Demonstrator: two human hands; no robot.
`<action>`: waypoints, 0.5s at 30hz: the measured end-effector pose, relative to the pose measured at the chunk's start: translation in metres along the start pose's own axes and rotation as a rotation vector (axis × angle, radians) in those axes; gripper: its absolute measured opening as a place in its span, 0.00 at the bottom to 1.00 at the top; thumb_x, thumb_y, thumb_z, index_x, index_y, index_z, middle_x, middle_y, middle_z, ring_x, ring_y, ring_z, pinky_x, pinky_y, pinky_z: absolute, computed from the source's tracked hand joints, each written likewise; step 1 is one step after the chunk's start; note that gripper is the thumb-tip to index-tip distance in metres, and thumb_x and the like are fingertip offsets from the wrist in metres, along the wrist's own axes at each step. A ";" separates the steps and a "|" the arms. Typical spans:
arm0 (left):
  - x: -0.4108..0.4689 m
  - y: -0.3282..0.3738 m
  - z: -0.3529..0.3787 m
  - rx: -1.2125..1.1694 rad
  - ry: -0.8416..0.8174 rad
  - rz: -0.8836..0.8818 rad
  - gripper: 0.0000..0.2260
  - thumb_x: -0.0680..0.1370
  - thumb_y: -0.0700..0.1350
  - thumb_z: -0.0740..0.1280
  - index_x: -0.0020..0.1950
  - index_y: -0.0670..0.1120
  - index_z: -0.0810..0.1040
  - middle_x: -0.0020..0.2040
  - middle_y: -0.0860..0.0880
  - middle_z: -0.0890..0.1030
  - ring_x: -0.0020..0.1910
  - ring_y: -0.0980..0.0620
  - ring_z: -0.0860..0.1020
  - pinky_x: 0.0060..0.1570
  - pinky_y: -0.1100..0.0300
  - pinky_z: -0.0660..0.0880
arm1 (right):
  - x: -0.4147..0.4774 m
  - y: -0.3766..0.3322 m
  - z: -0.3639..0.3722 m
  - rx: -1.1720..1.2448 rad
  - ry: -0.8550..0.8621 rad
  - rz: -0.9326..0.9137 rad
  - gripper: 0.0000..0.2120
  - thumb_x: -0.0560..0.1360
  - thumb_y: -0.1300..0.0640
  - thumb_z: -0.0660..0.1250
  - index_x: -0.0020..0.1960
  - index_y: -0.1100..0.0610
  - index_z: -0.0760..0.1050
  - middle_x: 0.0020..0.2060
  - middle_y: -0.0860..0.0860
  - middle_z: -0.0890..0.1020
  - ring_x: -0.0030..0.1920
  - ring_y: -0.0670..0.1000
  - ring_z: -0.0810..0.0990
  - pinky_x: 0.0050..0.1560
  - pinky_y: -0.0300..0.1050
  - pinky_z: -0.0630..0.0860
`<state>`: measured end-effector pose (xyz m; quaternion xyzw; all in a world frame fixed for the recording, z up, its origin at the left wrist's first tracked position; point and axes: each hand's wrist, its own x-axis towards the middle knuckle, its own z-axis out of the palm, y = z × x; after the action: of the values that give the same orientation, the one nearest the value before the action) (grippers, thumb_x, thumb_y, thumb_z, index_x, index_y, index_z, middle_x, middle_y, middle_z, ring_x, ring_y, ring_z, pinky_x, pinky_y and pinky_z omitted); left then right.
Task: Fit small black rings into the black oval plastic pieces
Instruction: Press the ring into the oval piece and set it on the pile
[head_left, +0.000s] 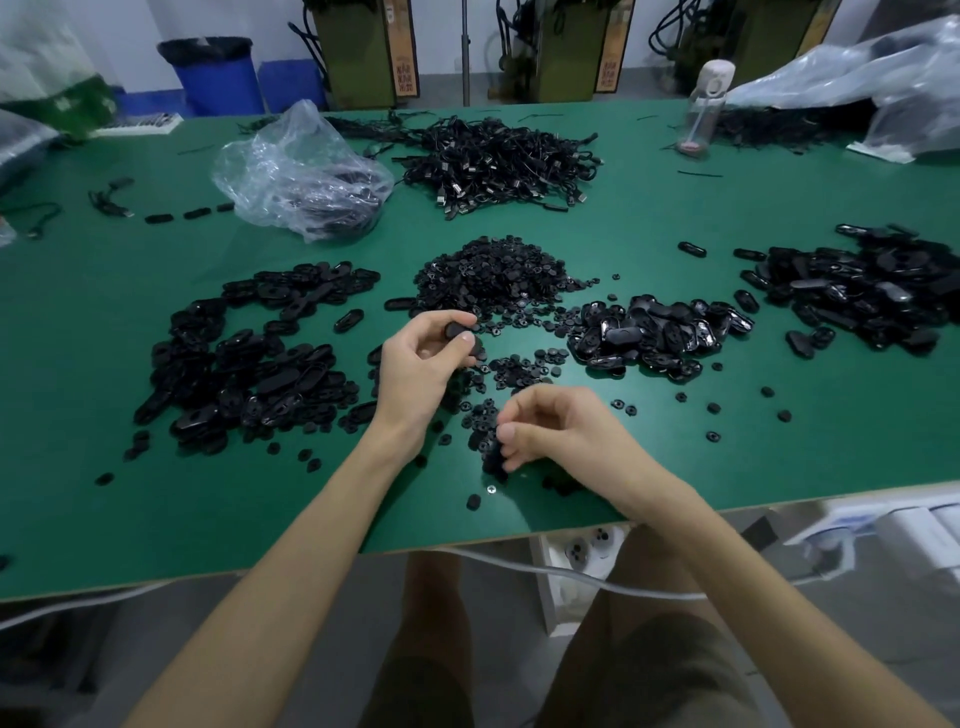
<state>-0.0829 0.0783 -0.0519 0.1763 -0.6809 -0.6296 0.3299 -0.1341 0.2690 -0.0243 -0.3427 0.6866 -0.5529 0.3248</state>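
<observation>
My left hand (423, 358) pinches a black oval plastic piece (459, 330) between thumb and fingers, just in front of the heap of small black rings (493, 278) at the table's middle. My right hand (558, 428) is nearer the table's front edge, its curled fingers holding small black rings (496, 454) low over the green table (675, 467). Scattered loose rings (514, 366) lie between the two hands. A pile of oval pieces (249, 364) lies to the left, another pile of glossy oval pieces (654, 332) to the right.
A larger pile of black oval pieces (872, 291) sits far right. A heap of black cables (493, 161) and a crumpled clear bag (301, 171) lie at the back. A clear bottle (704, 109) stands back right. A white cable (571, 571) hangs under the table's front edge.
</observation>
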 end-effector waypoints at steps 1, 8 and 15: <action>-0.001 0.000 0.000 0.002 -0.003 0.010 0.06 0.79 0.38 0.73 0.54 0.46 0.86 0.46 0.53 0.86 0.44 0.55 0.84 0.51 0.53 0.84 | 0.008 0.001 -0.002 -0.013 0.039 -0.030 0.01 0.79 0.68 0.70 0.49 0.64 0.79 0.41 0.58 0.83 0.39 0.50 0.84 0.43 0.39 0.82; -0.002 0.000 -0.001 0.013 -0.059 0.005 0.08 0.78 0.40 0.74 0.57 0.46 0.87 0.49 0.48 0.88 0.46 0.51 0.86 0.43 0.62 0.80 | 0.049 0.005 -0.003 0.101 0.295 -0.103 0.07 0.79 0.67 0.71 0.55 0.69 0.79 0.40 0.58 0.84 0.38 0.49 0.84 0.47 0.43 0.84; 0.000 -0.006 0.001 0.056 -0.105 -0.014 0.10 0.80 0.35 0.71 0.59 0.45 0.86 0.47 0.47 0.88 0.45 0.47 0.87 0.51 0.57 0.83 | 0.051 0.014 -0.002 0.195 0.366 -0.151 0.05 0.79 0.69 0.71 0.54 0.66 0.82 0.40 0.56 0.86 0.41 0.50 0.86 0.46 0.41 0.84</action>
<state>-0.0846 0.0778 -0.0574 0.1568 -0.7134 -0.6210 0.2843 -0.1658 0.2297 -0.0411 -0.2538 0.6497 -0.6925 0.1840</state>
